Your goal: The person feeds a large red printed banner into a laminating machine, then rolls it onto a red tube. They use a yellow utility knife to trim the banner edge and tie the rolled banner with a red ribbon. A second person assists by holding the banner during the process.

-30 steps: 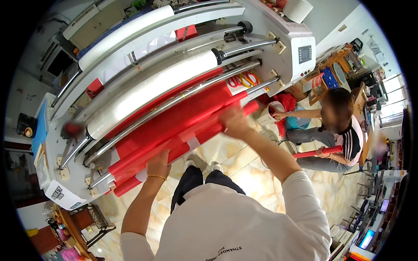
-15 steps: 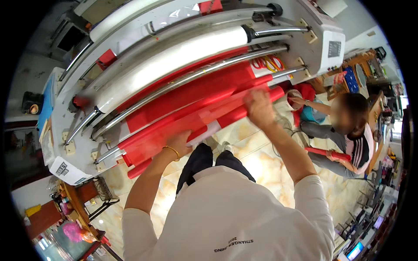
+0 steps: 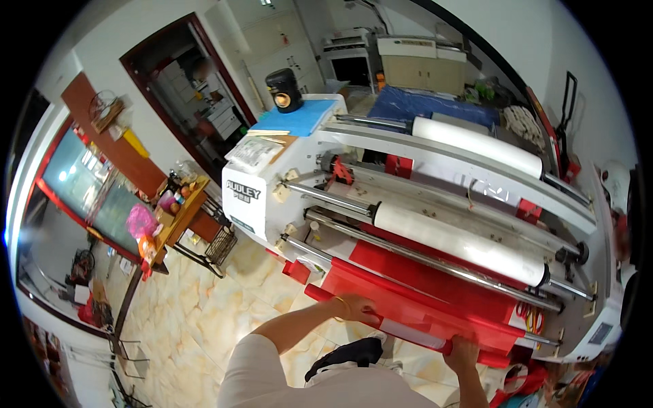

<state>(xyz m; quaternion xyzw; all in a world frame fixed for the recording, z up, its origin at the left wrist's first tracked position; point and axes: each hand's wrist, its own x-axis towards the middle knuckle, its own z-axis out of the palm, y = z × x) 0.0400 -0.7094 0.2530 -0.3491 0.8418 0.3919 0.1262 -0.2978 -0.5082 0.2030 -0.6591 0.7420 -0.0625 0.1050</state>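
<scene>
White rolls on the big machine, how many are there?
2: one white roll along the machine's top, another white roll lower down, above the red sheet both hands grip. Others may be hidden.

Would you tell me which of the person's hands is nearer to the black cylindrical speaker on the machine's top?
Left. The left hand grips the red roll on the side below the black cylindrical speaker; the right hand grips it further along.
</scene>
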